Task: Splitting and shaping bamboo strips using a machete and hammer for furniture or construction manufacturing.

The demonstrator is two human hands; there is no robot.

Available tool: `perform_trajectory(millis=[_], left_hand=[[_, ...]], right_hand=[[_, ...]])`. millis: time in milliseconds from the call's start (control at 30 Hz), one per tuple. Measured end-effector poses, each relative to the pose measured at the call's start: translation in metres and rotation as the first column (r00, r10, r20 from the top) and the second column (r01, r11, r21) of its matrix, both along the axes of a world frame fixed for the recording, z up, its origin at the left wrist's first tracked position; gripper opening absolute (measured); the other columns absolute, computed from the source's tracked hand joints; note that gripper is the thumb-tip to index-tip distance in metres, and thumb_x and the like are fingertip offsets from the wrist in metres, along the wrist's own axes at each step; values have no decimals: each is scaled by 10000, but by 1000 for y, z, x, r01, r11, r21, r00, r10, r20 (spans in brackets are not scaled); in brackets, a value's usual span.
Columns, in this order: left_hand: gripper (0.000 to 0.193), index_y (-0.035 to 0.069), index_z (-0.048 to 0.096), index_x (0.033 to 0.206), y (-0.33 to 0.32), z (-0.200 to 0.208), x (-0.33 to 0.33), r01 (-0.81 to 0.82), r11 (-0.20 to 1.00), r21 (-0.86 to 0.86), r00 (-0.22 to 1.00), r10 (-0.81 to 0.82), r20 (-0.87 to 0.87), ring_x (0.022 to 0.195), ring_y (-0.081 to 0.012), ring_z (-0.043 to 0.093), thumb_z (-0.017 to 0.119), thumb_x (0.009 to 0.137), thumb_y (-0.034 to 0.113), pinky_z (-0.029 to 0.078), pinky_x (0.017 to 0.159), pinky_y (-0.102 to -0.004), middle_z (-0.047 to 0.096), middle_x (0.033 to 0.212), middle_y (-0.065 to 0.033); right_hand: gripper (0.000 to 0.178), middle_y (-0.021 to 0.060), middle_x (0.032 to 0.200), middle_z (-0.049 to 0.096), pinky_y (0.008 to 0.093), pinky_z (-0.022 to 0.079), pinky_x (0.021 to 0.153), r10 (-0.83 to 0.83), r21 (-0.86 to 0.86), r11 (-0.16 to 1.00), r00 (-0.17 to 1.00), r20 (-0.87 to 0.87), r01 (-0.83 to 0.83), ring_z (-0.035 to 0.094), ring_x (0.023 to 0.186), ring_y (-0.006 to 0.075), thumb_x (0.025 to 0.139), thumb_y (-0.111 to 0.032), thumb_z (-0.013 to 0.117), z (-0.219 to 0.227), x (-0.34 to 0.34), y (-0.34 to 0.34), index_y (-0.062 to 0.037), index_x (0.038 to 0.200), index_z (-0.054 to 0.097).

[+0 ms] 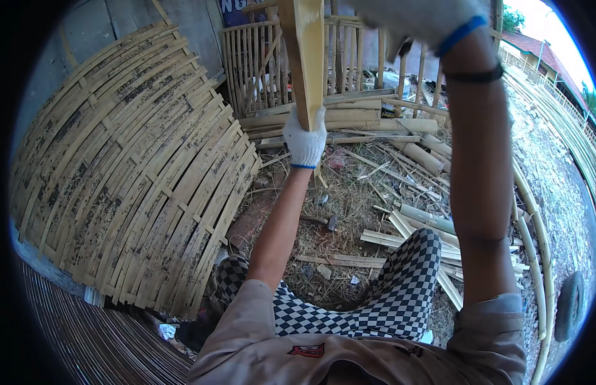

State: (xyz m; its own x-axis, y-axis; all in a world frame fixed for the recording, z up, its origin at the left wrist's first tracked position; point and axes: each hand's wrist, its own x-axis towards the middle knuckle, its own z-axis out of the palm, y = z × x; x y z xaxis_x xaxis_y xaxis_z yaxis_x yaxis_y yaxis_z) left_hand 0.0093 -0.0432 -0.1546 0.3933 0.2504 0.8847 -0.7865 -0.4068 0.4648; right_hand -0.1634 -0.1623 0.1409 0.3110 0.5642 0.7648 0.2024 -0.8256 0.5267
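Observation:
My left hand [304,138], in a white knit glove with a blue cuff, is closed around the lower end of a split bamboo piece [309,58]. The piece stands nearly upright, and its pale inner face shows; the top runs out of view. High at the upper right is my right hand [432,22], gloved the same way and smeared by motion. It appears closed, with a small dark part showing below the fingers. What it grips is too blurred to name.
A large woven bamboo panel [131,167] leans at the left. Bamboo poles [349,119] lie before a slatted bamboo fence [253,64]. Split strips [387,239] and a small hammer-like tool [331,223] lie on the littered ground between my legs. Long curved poles [546,276] run along the right.

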Motion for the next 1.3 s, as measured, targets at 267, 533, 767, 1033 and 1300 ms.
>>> perform_trajectory(millis=[267,533,767,1033,1300], left_hand=[[585,9,625,1034,-24,13,-18,232,963,137,930,-178,-322,747,-250,717,904,690,392,584,710,-369,714,831,-129],[580,5,614,1179,-20,-80,24,226,968,108,891,-161,-426,1053,-339,676,852,773,342,538,868,-409,690,1121,-206],[349,26,660,1001,-81,27,4,373,912,172,927,-374,-32,806,-349,721,778,828,305,568,719,-416,724,844,-167],[267,3,656,965,-80,160,-41,352,917,189,934,-356,-16,768,-288,690,774,857,216,539,665,-396,705,842,-145],[961,32,449,1355,-21,-227,-13,141,986,93,823,-64,-565,1132,-311,594,955,633,416,498,995,-425,594,1230,-168]], right_hand=[[285,285,810,675,445,555,602,254,487,868,762,-596,91,714,780,368,907,-109,538,-11,-15,-13,108,1091,549],[381,363,976,659,532,536,772,176,618,764,860,-478,187,671,958,479,898,-126,545,-59,27,-25,37,1238,495],[356,147,725,666,314,541,491,-42,622,743,946,-322,246,645,597,155,898,-103,540,-2,-75,-21,66,1211,563],[387,176,715,667,371,562,542,20,559,763,852,-523,325,674,631,219,889,-84,535,-43,-9,-24,70,1244,527],[352,298,878,685,525,564,711,146,521,850,917,-371,76,694,820,460,874,-130,567,-120,67,-68,-10,1197,500]])
